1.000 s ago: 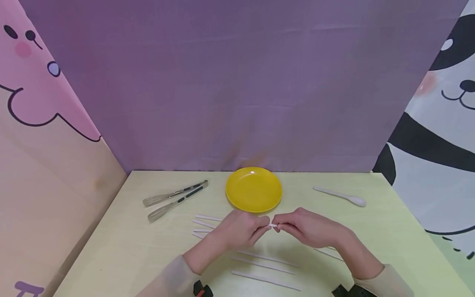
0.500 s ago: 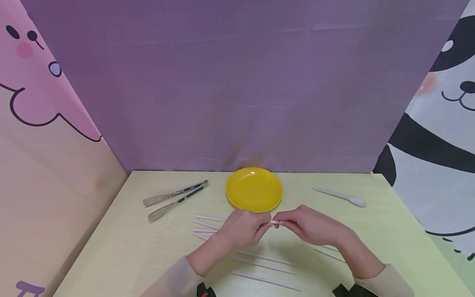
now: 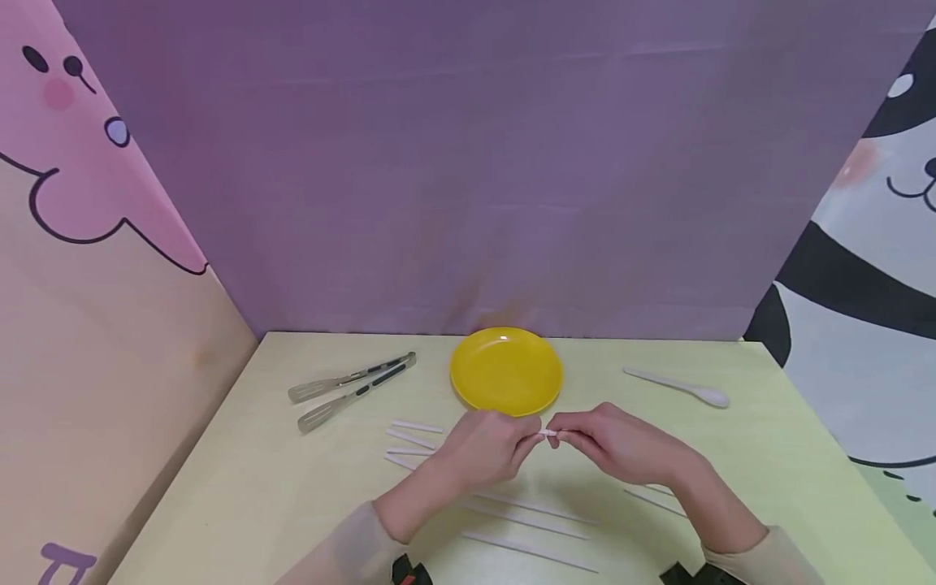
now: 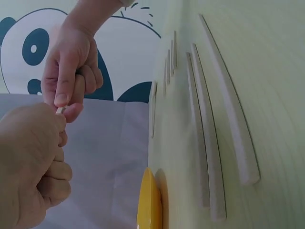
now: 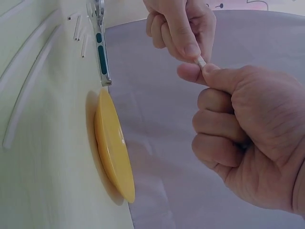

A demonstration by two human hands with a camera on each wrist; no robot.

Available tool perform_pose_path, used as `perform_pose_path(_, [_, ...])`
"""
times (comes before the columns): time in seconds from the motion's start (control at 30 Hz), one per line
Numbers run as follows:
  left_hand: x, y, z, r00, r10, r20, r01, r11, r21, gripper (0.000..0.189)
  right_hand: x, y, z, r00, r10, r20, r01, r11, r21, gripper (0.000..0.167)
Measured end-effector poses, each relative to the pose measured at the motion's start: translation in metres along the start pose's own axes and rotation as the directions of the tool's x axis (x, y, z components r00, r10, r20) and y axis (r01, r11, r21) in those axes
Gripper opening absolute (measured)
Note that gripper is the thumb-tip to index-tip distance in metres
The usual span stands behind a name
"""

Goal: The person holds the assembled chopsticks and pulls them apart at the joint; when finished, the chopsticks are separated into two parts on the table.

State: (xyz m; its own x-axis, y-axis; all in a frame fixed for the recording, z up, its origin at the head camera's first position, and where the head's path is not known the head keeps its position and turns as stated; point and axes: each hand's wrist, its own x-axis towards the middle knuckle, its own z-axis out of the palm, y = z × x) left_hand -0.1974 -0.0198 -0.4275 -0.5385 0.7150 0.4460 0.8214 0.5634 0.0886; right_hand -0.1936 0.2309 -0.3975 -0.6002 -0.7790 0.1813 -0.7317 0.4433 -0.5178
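A white stick (image 3: 548,432) is pinched between the left hand (image 3: 490,447) and the right hand (image 3: 617,443), each clamped on it by thumb and finger. It is held above the bench (image 3: 219,487), to the near side of the plate (image 3: 507,370). Only a small length is exposed; the rest is hidden. It is judged light, dry-surfaced and fairly stiff, but so thin that it might be snapped; it is best gripped gently, by both ends.

there is one left hand (image 3: 486,447), one right hand (image 3: 614,445) and one tiny white piece (image 5: 201,62) between them. three long white sticks (image 3: 530,552) lie near, four sticks (image 3: 411,439) left, at least two right. one yellow plate (image 3: 506,370), one pair of tongs (image 3: 363,390), one spoon (image 3: 680,385).
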Motion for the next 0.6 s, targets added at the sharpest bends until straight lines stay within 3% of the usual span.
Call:
perform_pose_path(0.27, [0.0011, -0.0033, -0.0036, 0.991, 0.074, 0.115, -0.062, 0.992, -0.108, 0.034, -0.0026, 0.0022, -0.0046, 0.996, -0.053, 0.075, 0.046, 0.994, 0.097, 0.02])
perform_pose_path(0.5, [0.0019, 0.0021, -0.0044, 1.0, 0.013, 0.028, -0.012, 0.999, -0.042, 0.03, -0.0004, 0.0008, -0.005, 0.999, -0.028, 0.032, 0.027, 0.999, 0.035, 0.02])
perform_pose_path(0.6, [0.0027, 0.006, -0.0044, 0.999, 0.008, 0.04, -0.007, 1.0, -0.027, 0.03, -0.0029, 0.0017, -0.0069, 0.999, -0.032, 0.032, 0.031, 0.999, 0.045, 0.02])
